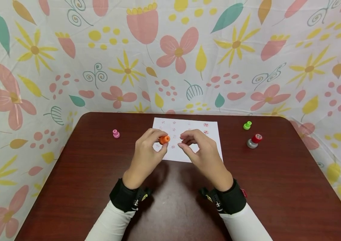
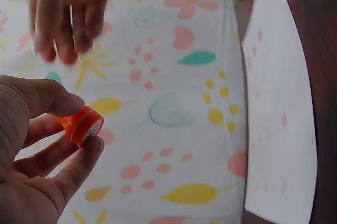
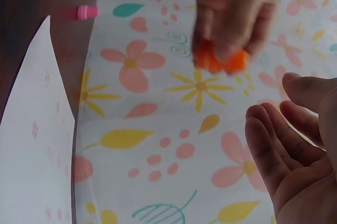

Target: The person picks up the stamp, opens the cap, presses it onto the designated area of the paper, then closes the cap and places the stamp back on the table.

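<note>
My left hand (image 1: 146, 152) pinches a small orange stamp (image 1: 164, 140) between thumb and fingers, above the left part of a white sheet of paper (image 1: 188, 156). In the left wrist view, the printed face of the orange stamp (image 2: 93, 128) shows at the end near the thumb tip. To its right, my right hand (image 1: 203, 152) hovers over the paper with loosely bent fingers and nothing in them. A gap separates it from the stamp. Faint red marks run in rows across the sheet; two bolder ones show near its right edge.
A pink stamp (image 1: 116, 134) stands left of the paper on the dark brown table (image 1: 92, 187). At the right are a green stamp (image 1: 247, 125) and, nearer, a grey stamp with a red patterned end (image 1: 253, 142). A flower-patterned cloth (image 1: 140, 83) hangs behind the table.
</note>
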A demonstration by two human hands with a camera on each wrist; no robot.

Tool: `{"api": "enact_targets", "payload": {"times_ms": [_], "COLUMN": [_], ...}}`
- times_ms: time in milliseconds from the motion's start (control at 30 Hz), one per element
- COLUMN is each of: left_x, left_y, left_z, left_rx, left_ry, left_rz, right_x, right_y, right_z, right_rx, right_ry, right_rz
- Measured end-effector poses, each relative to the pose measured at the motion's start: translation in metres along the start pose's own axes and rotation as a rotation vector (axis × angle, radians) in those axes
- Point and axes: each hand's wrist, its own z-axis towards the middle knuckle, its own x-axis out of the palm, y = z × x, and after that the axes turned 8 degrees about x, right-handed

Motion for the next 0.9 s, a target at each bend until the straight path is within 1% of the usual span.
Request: {"api": "enact_targets", "payload": {"times_ms": [133,233,367,467,600,900], "left_x": [-0.007,-0.014,-0.022,-0.024,-0.023,-0.014], "left_y": [0.019,0.032,0.048,0.06,0.077,0.106], "left_z": [0.0,0.0,0.0,-0.001,-0.002,-0.004], "left_rx": [-0.064,-0.107,-0.125,-0.131,-0.169,-0.304], "left_ry": [-0.004,0.002,0.029,0.052,0.077,0.144], "left_rz": [-0.014,-0.004,0.043,0.06,0.047,0.042], "right_x": [-0.007,-0.011,-0.019,-0.026,-0.037,-0.064], "right_y": [-0.011,-0.022,-0.04,-0.054,-0.067,-0.084], "right_z": [0.0,0.0,0.001,0.0,0.001,0.013], "right_rx": [0.037,0.057,0.054,0.038,0.031,-0.005], "right_ry": [0.016,0.02,0.041,0.068,0.144,0.355], "right_rz": [-0.026,-0.044,-0.094,-0.162,-0.253,-0.444]}}
